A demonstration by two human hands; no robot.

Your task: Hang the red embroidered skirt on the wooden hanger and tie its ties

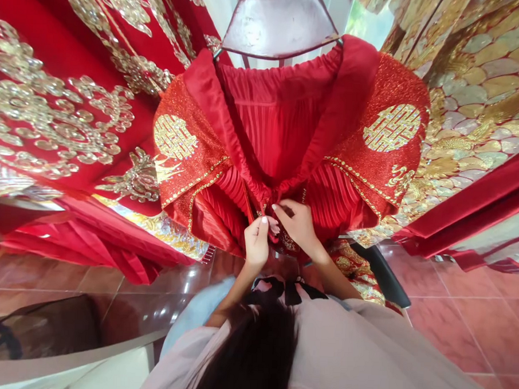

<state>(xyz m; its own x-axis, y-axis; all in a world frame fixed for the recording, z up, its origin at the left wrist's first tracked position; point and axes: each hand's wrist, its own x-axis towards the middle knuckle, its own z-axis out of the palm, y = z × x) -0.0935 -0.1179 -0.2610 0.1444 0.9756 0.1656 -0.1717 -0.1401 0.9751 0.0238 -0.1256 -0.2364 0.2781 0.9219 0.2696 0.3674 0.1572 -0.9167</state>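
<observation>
A red pleated garment (284,121) with glittering gold-embroidered panels hangs from a dark red hanger (279,23), between a red and gold embroidered cloth (61,94) on one side and a gold scale-patterned fabric (483,84) on the other. The left hand (256,240) has its fingers closed, pinching the garment's gathered edge low at its middle. The right hand (299,224), just beside it and nearly touching, curls its fingers shut on the opposite edge, above the red tiled floor (473,324).
</observation>
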